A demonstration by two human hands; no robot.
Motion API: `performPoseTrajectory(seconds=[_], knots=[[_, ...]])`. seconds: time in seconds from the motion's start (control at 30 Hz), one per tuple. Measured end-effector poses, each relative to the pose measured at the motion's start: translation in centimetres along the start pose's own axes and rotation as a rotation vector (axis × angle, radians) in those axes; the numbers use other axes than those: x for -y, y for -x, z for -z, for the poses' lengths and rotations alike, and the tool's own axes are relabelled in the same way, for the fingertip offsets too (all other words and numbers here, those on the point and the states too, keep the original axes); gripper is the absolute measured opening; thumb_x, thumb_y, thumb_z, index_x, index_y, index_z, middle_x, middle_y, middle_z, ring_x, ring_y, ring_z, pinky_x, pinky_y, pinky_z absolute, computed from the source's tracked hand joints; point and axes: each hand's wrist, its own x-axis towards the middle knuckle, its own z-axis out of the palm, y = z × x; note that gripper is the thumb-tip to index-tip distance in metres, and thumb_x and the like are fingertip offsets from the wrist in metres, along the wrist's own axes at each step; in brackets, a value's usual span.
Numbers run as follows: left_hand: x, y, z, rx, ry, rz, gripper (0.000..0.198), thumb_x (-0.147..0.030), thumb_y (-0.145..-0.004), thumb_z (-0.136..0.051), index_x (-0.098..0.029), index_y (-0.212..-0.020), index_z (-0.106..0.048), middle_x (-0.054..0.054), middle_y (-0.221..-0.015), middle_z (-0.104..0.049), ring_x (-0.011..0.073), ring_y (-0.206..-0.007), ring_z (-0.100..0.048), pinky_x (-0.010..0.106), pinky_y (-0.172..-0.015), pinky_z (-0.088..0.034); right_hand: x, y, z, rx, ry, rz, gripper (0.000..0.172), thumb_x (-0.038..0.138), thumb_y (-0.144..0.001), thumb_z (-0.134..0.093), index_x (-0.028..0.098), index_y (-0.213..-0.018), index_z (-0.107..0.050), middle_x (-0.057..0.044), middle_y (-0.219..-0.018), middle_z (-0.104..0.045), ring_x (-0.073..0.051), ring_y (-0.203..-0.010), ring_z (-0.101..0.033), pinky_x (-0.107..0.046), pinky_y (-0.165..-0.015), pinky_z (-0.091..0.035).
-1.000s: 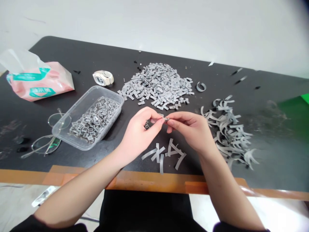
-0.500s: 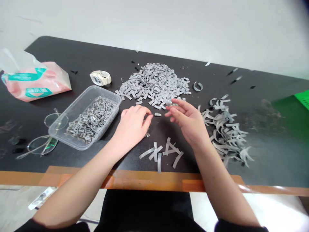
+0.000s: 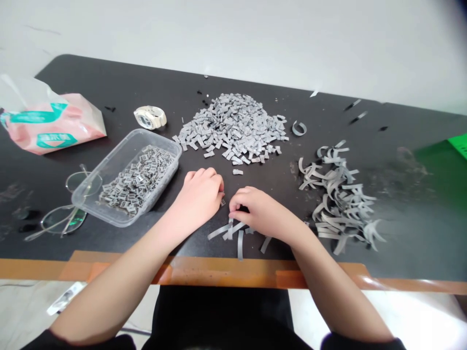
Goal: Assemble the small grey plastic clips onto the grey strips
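Observation:
My left hand point(image 3: 200, 197) rests on the black table top point(image 3: 280, 167) with its fingers curled, and a tiny grey piece point(image 3: 223, 201) lies at its fingertips. My right hand point(image 3: 257, 209) is curled down over a loose group of flat grey strips point(image 3: 233, 231), touching them and hiding part of the group. Whether it grips one is hidden. A single small grey piece point(image 3: 238, 171) lies just above my hands, below a large heap of small grey pieces point(image 3: 229, 126).
A clear plastic tray point(image 3: 156, 138) of grey pieces stands left of my left hand. Curved grey offcuts point(image 3: 337, 199) lie right. Further left are glasses point(image 3: 69, 199), a pink wipes pack point(image 3: 51, 124) and a tape roll point(image 3: 150, 117). Orange tape point(image 3: 219, 274) lines the table's front edge.
My hands were pinching something together, then parted. Now the left hand is lowered to the table, and the right hand has moved down and left onto the grey strips.

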Motion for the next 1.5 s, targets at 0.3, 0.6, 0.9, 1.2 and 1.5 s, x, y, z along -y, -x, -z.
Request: performPoseTrajectory(seconds=[0.3,0.6,0.9,1.2,1.5], knots=[[-1.5,0.1,2.9,0.023,0.957,0.146,0.017,-0.034,-0.087,-0.069,-0.019,-0.084,-0.063,-0.003,-0.075,-0.060,0.0131,-0.068,-0.052,0.028,-0.068,-0.039,0.4,1.2,2.6,-0.453,-0.547,0.019,0.021,0.012,-0.083,-0.061,0.019,-0.064,-0.054,-0.001,-0.089,-0.076,-0.016,-0.083,-0.065,-0.029,-0.079,-0.047],[-1.3,0.5,2.6,0.210,1.733,0.094,0.017,-0.027,-0.079,-0.083,-0.016,-0.082,-0.071,-0.002,-0.075,-0.066,0.0090,-0.073,-0.057,0.022,-0.072,-0.042,-0.1,1.1,1.9,-0.403,-0.948,0.220,0.032,0.011,-0.086,-0.066,0.020,-0.061,-0.049,0.001,-0.079,-0.076,-0.012,-0.070,-0.063,-0.026,-0.069,-0.048],[-1.2,0.4,2.3,0.254,1.813,0.106,0.013,-0.025,-0.081,-0.082,-0.015,-0.080,-0.073,-0.002,-0.074,-0.064,0.0074,-0.071,-0.058,0.019,-0.067,-0.044,0.5,1.2,2.2,-0.258,-1.029,0.171,0.008,0.013,-0.088,-0.075,0.021,-0.090,-0.078,0.002,-0.082,-0.074,-0.008,-0.072,-0.065,-0.018,-0.068,-0.053],[-1.6,0.6,1.9,0.229,1.813,0.106,0.012,-0.024,-0.084,-0.079,-0.016,-0.082,-0.070,-0.001,-0.073,-0.064,0.0125,-0.074,-0.064,0.026,-0.074,-0.052,0.8,1.0,2.0,-0.284,-1.167,0.174,0.017,0.012,-0.085,-0.078,0.021,-0.098,-0.071,0.002,-0.082,-0.071,-0.010,-0.066,-0.068,-0.018,-0.049,-0.057],[-2.6,0.8,2.0,-0.224,1.225,0.044,0.007,-0.024,-0.086,-0.076,-0.017,-0.087,-0.072,-0.001,-0.080,-0.071,0.0108,-0.073,-0.065,0.020,-0.069,-0.053,1.0,0.9,2.0,-0.387,-1.051,-0.001,0.021,0.015,-0.077,-0.086,0.019,-0.088,-0.068,0.003,-0.066,-0.068,-0.006,-0.048,-0.057,-0.014,-0.041,-0.045]])
